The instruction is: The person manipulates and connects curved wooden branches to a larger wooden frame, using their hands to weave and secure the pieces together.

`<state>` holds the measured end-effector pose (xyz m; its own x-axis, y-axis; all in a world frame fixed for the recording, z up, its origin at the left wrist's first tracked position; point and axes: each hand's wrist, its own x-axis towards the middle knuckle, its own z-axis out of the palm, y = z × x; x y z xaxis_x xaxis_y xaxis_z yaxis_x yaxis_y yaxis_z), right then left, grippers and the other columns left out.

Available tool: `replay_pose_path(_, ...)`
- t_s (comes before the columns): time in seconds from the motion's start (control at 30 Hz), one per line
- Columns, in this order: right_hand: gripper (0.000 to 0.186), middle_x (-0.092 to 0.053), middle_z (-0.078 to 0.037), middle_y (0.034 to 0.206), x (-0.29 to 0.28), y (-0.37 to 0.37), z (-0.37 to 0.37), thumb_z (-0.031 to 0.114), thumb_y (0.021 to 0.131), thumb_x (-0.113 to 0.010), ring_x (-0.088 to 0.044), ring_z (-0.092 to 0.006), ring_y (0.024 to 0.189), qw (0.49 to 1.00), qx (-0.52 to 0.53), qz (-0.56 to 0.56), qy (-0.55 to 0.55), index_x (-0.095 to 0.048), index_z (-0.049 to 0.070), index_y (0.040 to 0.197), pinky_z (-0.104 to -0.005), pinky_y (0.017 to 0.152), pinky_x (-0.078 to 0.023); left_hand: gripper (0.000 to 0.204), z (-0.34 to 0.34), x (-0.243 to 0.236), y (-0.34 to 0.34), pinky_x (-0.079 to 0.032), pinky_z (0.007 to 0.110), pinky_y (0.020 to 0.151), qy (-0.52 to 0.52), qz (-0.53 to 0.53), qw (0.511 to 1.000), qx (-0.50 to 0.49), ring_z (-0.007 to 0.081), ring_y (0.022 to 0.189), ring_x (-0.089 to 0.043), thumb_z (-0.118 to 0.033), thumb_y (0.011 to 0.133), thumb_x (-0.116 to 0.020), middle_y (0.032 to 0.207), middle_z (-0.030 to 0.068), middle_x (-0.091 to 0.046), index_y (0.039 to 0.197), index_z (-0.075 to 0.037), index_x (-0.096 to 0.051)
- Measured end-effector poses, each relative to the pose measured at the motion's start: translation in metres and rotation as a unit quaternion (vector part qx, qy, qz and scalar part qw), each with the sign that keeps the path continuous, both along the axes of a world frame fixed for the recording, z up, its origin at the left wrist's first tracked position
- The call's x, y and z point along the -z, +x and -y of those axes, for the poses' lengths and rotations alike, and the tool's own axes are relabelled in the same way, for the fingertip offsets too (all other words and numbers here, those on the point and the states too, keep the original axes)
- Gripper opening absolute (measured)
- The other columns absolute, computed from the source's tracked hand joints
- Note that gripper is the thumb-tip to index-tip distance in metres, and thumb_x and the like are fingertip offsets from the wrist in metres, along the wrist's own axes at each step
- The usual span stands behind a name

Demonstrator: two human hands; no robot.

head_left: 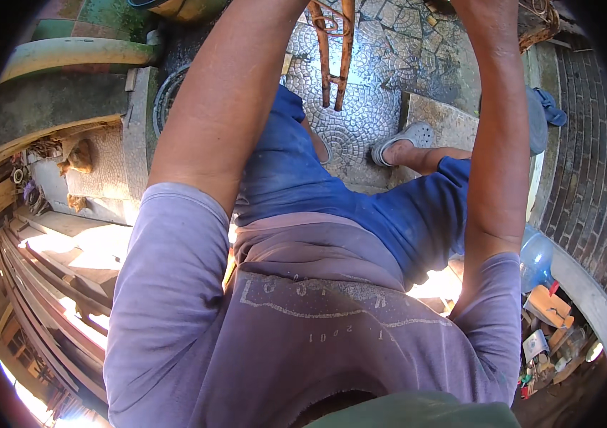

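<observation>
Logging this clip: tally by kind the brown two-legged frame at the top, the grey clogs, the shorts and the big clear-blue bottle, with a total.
Brown two-legged frame: 1 (upper end cut off)
Grey clogs: 2 (one mostly hidden)
Blue shorts: 1
Clear-blue bottle: 1 (partly covered)
Total: 5

On my right: translucent blue plastic water jug (533, 262), a jumble of small oddments (556, 339) near it, then dark blue sandals (549, 105) beside grey brick paving (588, 160). On my left: long brown wooden planks (50, 296), pale curved pipe (79, 54). Grey mosaic-patterned floor (350, 135) ahead, shiny.
</observation>
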<state>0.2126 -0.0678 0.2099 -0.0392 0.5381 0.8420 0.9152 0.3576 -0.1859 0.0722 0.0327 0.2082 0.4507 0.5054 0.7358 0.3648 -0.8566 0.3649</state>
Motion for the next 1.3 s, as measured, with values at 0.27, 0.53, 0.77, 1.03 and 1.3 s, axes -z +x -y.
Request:
replay_pose_path(0.27, 0.013, -0.067, -0.014, 0.089, 0.009, 0.013, -0.004, 0.001, 0.089, -0.071, -0.068, -0.0261, 0.080, 0.990, 0.002, -0.132, 0.058, -0.065, 0.001, 0.100, -0.0354, 0.073, -0.053, 0.048, -0.010, -0.001, 0.010, -0.053, 0.051, 0.076, 0.047, -0.035, 0.998, 0.004, 0.0431, 0.088, -0.070, -0.043, 0.107, -0.035, 0.093, 0.0205, -0.074, 0.110, -0.016, -0.075)
replay_pose_path(0.53, 0.021, -0.070, -0.003, 0.095, 0.060, 0.089, 0.119, 0.014, 0.095, -0.074, -0.063, -0.0076, 0.080, 0.926, 0.124, -0.348, -0.073, -0.067, 0.000, 0.109, -0.0243, 0.071, -0.052, 0.052, -0.046, -0.013, 0.017, -0.052, 0.040, 0.075, -0.108, 0.004, 0.993, -0.037, 0.0303, 0.081, -0.071, -0.048, 0.105, -0.047, 0.083, 0.0156, -0.074, 0.107, -0.006, -0.077)
replay_pose_path(0.77, 0.028, -0.074, -0.013, 0.093, 0.145, 0.205, 0.157, 0.029, 0.090, -0.077, -0.072, -0.0257, 0.082, 0.885, 0.366, -0.234, -0.170, -0.070, 0.007, 0.106, -0.0388, 0.075, -0.055, 0.045, -0.007, -0.036, 0.021, -0.047, 0.033, 0.064, -0.135, -0.006, 0.991, -0.004, 0.0141, 0.068, -0.061, -0.041, 0.104, -0.054, 0.070, 0.0072, -0.066, 0.104, -0.002, -0.076)
replay_pose_path(1.03, 0.024, -0.068, -0.015, 0.105, 0.183, 0.200, 0.135, 0.025, 0.089, -0.072, -0.069, -0.0401, 0.094, 0.866, 0.426, -0.104, -0.240, -0.061, 0.013, 0.107, -0.0539, 0.078, -0.054, 0.029, -0.009, -0.029, 0.026, -0.051, 0.034, 0.067, -0.082, -0.027, 0.996, -0.028, 0.0177, 0.070, -0.067, -0.029, 0.101, -0.061, 0.078, 0.0115, -0.072, 0.106, -0.004, -0.076)
replay_pose_path(1.3, 0.027, -0.068, -0.019, 0.103, 0.204, 0.199, 0.169, 0.024, 0.089, -0.071, -0.070, -0.0409, 0.094, 0.827, 0.453, -0.066, -0.326, -0.060, 0.010, 0.109, -0.0540, 0.079, -0.055, 0.029, -0.001, -0.034, 0.027, -0.053, 0.035, 0.073, -0.074, -0.038, 0.995, -0.057, 0.0210, 0.080, -0.072, -0.031, 0.099, -0.062, 0.086, 0.0125, -0.075, 0.107, -0.006, -0.076)
